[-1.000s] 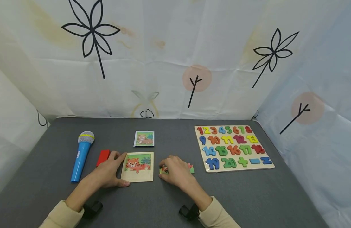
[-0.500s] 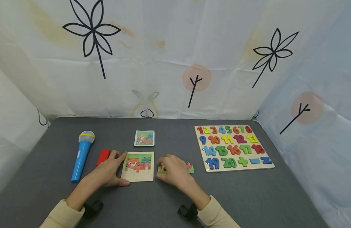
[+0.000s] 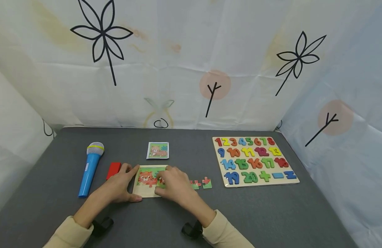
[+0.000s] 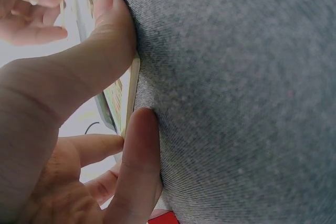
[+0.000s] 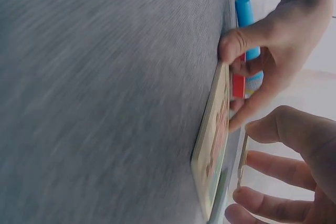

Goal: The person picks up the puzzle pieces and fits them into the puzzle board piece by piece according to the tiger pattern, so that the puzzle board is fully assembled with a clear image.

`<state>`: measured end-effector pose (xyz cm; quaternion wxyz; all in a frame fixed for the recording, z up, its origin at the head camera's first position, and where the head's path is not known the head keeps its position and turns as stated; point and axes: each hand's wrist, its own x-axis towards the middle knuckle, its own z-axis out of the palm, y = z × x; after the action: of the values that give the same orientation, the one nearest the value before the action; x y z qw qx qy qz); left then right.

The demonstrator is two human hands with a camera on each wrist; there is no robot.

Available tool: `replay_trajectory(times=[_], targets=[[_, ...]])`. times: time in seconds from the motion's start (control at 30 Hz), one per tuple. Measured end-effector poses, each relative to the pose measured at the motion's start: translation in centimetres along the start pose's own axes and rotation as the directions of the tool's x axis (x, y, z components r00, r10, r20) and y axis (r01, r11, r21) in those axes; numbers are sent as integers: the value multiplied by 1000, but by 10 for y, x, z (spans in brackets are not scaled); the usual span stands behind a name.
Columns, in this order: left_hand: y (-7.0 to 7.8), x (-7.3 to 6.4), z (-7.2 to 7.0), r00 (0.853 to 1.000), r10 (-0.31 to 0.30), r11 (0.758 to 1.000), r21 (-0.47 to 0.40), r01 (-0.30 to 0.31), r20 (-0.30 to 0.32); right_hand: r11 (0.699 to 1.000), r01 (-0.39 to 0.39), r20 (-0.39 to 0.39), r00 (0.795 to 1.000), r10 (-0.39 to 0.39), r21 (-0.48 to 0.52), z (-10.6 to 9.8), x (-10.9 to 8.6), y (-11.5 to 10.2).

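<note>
My left hand (image 3: 118, 187) holds the left side of a wooden puzzle board (image 3: 144, 193), thumb at its near edge and fingers at its upper left corner. Fitted pieces in the board show an orange cat (image 3: 145, 177) and green leaves. Over the board's right half, my right hand (image 3: 175, 186) pinches a thin puzzle piece (image 3: 161, 182) between thumb and fingers. In the right wrist view that piece (image 5: 242, 161) stands edge-on, raised above the board (image 5: 210, 129). Loose puzzle pieces (image 3: 207, 183) lie to the right, some partly behind the right hand.
A picture card (image 3: 158, 150) of the cat lies behind the board. Left of it are a red block (image 3: 112, 169) and a blue toy microphone (image 3: 90, 170). A number board (image 3: 256, 162) lies at the right. A white cloth wall (image 3: 178, 96) rises at the back.
My right hand has lifted the puzzle piece and moved left with it, from beside the board to over its right half. The loose pieces at right are more uncovered. My left hand stays put.
</note>
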<state>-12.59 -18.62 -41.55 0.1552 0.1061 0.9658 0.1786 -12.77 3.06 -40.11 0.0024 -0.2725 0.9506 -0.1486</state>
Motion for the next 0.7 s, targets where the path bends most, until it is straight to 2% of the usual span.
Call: replay_trajectory(times=[0.17,0.37,0.53,0.7], targets=[[-1,-3,1,1000,15,1000,-8,-15,-22,998,55,-6,998,-55,-28,7,8,-15],[-3,-6,2,996,82,996,-12,-83,-46,996,75,24,997,-75,-38,16,17,-27],[-5,-7,2,992,118,993,-3,-119,-42,996,72,35,997,-71,-43,22,20,-30],[-7,-9,1,989,146,988,-48,-148,-32,994,97,14,995,-96,-51,27,22,-31]])
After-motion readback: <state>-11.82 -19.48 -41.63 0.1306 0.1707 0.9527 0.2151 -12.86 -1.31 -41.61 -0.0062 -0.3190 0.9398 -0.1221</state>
